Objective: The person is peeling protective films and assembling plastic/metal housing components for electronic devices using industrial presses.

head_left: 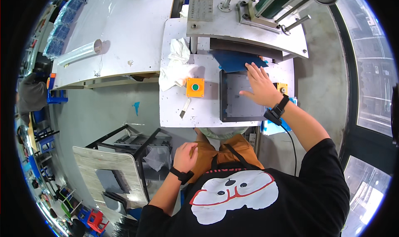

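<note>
My right hand [262, 87] reaches over the press table with its fingers stretched out and thumb apart. Its fingertips meet the near edge of a dark blue sheet [235, 61], which slants partly under the press plate. Beneath the palm lies a flat grey panel in a black frame [223, 99]; the hand covers part of it, and I cannot tell whether the palm touches it. My left hand [185, 156] rests by my thigh, fingers loosely curled and nothing seen in them.
A bench press [245, 27] with metal posts stands over the table's far side. An orange button box [195, 87], white cloth [176, 66] and a knife [185, 108] lie left of the panel. Another yellow switch box [281, 88] sits right. A wood-topped stand [87, 158] holds dark panels.
</note>
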Action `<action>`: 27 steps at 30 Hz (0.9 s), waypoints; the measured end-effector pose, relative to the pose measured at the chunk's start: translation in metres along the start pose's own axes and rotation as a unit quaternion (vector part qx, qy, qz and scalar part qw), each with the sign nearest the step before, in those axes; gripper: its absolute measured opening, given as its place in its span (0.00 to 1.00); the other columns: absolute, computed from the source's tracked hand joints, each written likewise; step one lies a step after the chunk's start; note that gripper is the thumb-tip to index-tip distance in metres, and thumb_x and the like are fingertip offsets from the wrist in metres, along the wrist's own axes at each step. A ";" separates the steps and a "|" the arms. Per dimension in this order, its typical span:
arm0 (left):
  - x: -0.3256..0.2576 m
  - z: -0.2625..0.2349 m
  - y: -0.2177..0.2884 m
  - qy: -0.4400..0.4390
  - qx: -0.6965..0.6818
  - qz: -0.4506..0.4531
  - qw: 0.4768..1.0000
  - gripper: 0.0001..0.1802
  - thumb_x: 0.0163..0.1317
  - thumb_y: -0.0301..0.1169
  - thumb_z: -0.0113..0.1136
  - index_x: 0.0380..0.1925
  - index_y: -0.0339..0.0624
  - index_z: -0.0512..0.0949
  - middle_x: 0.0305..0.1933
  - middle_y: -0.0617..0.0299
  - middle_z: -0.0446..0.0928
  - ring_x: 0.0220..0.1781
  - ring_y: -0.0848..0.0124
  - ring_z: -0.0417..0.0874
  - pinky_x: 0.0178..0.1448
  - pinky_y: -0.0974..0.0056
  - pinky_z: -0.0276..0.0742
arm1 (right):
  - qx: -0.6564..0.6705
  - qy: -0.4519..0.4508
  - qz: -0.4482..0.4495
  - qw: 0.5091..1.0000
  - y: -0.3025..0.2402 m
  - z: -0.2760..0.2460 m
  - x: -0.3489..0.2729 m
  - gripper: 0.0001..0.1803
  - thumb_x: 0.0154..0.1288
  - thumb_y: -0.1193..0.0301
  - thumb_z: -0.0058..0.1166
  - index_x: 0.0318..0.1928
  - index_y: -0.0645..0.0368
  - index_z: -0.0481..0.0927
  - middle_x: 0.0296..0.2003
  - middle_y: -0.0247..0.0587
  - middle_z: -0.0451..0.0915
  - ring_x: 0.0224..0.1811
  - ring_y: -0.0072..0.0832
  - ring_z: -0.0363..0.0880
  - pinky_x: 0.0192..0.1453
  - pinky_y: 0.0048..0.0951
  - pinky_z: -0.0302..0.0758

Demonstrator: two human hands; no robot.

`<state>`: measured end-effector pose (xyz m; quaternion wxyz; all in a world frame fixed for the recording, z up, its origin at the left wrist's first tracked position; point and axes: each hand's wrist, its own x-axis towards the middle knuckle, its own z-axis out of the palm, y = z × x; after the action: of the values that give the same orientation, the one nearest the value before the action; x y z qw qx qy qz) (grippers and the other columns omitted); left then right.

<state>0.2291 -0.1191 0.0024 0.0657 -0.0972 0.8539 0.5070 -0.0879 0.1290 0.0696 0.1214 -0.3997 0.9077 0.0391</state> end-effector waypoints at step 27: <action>-0.282 0.028 -0.010 0.496 -0.513 -0.220 0.664 0.19 0.66 0.31 0.61 0.54 0.37 0.73 0.52 0.61 0.78 0.51 0.66 0.80 0.56 0.58 0.77 | 0.608 -0.236 -0.044 0.757 -0.154 0.049 -0.180 0.17 0.69 0.70 0.54 0.56 0.65 0.76 0.51 0.39 0.79 0.56 0.24 0.75 0.59 0.25 0.70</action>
<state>0.5062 -0.0712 0.0404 -0.3184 -0.5382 0.3182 0.7125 0.1518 0.1621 0.0714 0.5510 -0.2593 0.6647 -0.4328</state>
